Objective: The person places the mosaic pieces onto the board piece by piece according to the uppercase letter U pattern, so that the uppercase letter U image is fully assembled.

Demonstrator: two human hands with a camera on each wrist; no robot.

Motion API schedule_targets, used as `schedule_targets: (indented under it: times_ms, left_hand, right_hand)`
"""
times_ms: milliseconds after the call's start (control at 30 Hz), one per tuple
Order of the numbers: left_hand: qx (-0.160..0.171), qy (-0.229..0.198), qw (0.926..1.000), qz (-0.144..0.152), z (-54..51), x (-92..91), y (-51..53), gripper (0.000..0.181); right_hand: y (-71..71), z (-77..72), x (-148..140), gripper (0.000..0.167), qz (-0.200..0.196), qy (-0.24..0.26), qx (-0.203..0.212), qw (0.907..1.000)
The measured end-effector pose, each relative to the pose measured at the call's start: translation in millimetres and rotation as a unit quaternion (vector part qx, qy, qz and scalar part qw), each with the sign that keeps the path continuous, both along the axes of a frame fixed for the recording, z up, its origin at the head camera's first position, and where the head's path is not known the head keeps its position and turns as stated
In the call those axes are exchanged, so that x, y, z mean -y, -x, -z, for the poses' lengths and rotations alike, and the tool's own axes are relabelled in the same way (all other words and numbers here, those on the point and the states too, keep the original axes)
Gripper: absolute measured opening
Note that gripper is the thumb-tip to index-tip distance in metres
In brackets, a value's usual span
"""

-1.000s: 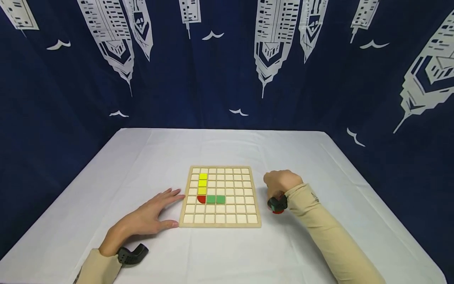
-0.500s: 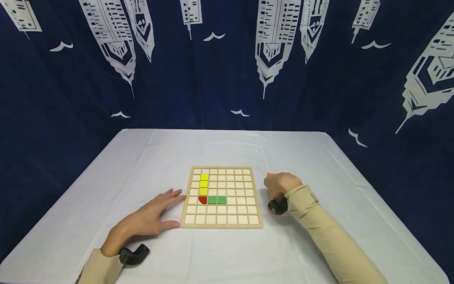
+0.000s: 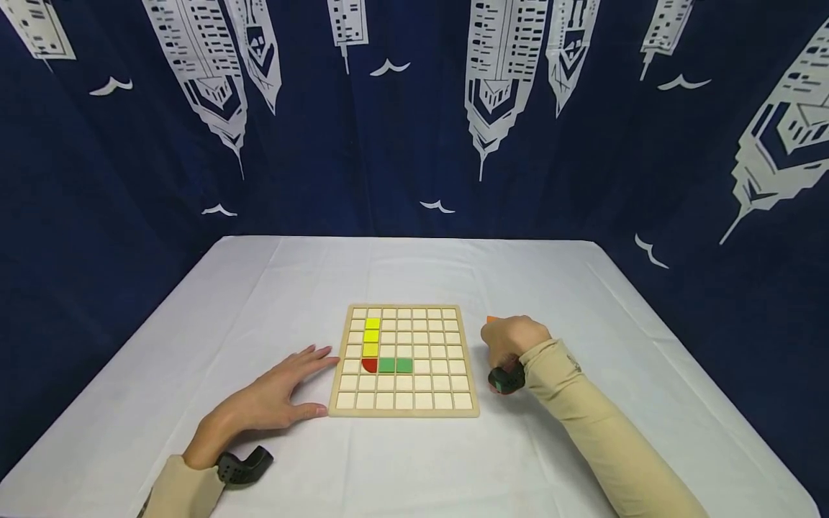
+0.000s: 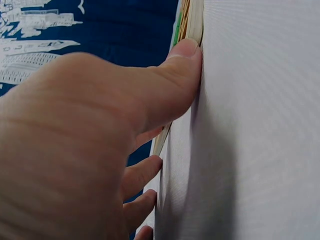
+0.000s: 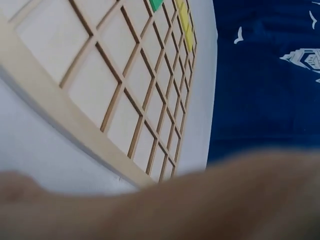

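Note:
A square wooden grid board lies flat on the table, its cells pale. Three yellow tiles form a column in it, above a red rounded tile. Two green tiles continue rightward from the red one. My left hand rests at the board's left side, fingers spread; in the left wrist view the thumb touches the board's edge. My right hand is low over the table, right of the board, knuckles up. A sliver of orange shows past it. Its fingertips and palm are hidden.
A white cloth covers the table. Behind it hangs a dark blue curtain with white building prints. Black devices sit on both wrists, the left one close to the table. In the right wrist view the board's rim is near.
A sliver of orange now shows beyond my right hand, and the red patch under that wrist is mostly covered. My left hand and the board stay put.

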State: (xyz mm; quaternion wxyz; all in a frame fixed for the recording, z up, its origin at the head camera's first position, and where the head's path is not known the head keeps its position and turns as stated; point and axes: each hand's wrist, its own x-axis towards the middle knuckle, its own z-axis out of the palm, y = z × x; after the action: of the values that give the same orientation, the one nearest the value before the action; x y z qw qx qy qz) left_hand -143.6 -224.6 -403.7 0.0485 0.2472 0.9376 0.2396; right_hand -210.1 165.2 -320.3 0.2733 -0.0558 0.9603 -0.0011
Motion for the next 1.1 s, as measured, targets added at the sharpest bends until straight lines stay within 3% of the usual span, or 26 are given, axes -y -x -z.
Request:
schedule_targets:
  times_ms: [167, 367, 567, 800, 1100]
  left_hand:
    - [-0.003, 0.001, 1.0, 0.0, 0.1, 0.4, -0.3, 0.079]
    - [-0.003, -0.003, 1.0, 0.001, 0.5, 0.4, -1.4, 0.079]
    - [-0.001, -0.001, 1.0, -0.001, 0.4, 0.2, -1.3, 0.079]
    - [-0.008, 0.002, 1.0, 0.005, 0.0, 0.2, -0.4, 0.078]
    - [-0.013, -0.007, 0.9998, 0.015, 2.7, 1.3, 0.0, 0.077]
  right_hand:
    - [-0.1, -0.3, 3, 0.02, -0.009, 0.004, 0.01, 0.9999]
    - [2.1, 1.9, 2, 0.013, -0.022, 0.001, 0.012, 0.9997]
    - [7.0, 7.0, 2, 0.018, -0.057, 0.018, -0.05, 0.9969]
    - [18.2, 14.1, 4, 0.015, -0.124, 0.059, -0.138, 0.9807]
    - [22.3, 14.1, -5, 0.013, -0.113, 0.07, -0.114, 0.9846]
